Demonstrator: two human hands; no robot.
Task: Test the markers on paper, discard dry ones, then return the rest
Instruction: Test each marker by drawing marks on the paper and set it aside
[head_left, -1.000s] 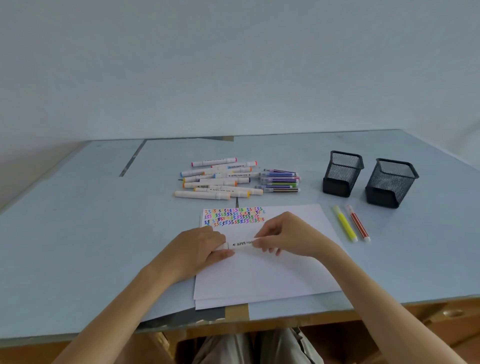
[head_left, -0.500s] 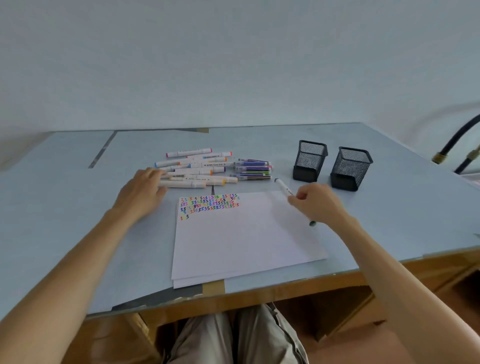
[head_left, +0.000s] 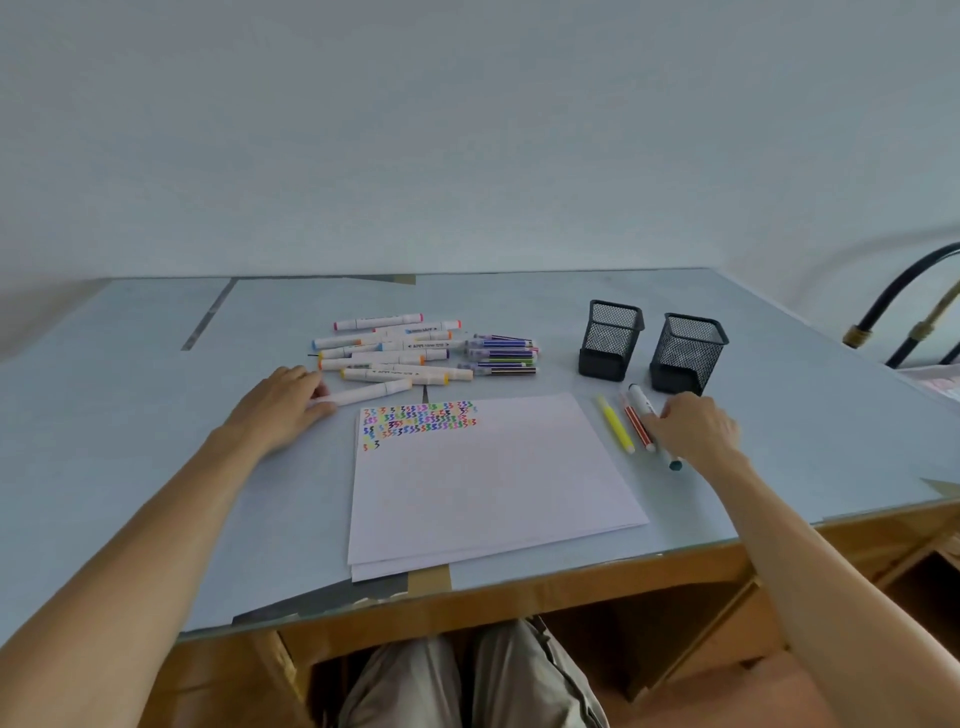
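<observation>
Both hands have parted since a second ago, when we saw them together over the paper (head_left: 488, 483) holding one white marker between them. Now our left hand (head_left: 283, 410) lies at centre left of the frame with its fingers curled over the end of a white marker (head_left: 366, 393) at the near edge of the marker pile (head_left: 415, 351); half a second ago it was only reaching that spot. Our right hand (head_left: 693, 431), which then held its marker up above the right edge of the sheet, has come down lower and further right, gripping the black-capped marker (head_left: 641, 402) beside the red marker (head_left: 638, 428) and the yellow marker (head_left: 615, 431), which lie parallel on the desk (head_left: 156, 467). We cannot tell whether that marker already touches the desk. Its middle is hidden under the hand, with only the black tip and a dark teal end showing. Two black mesh cups (head_left: 652, 345) stand just behind it. Rows of coloured squiggles fill the upper left of the paper. Print on the pile's markers is too small to read, and both forearms are cut off at the lower frame edge.
</observation>
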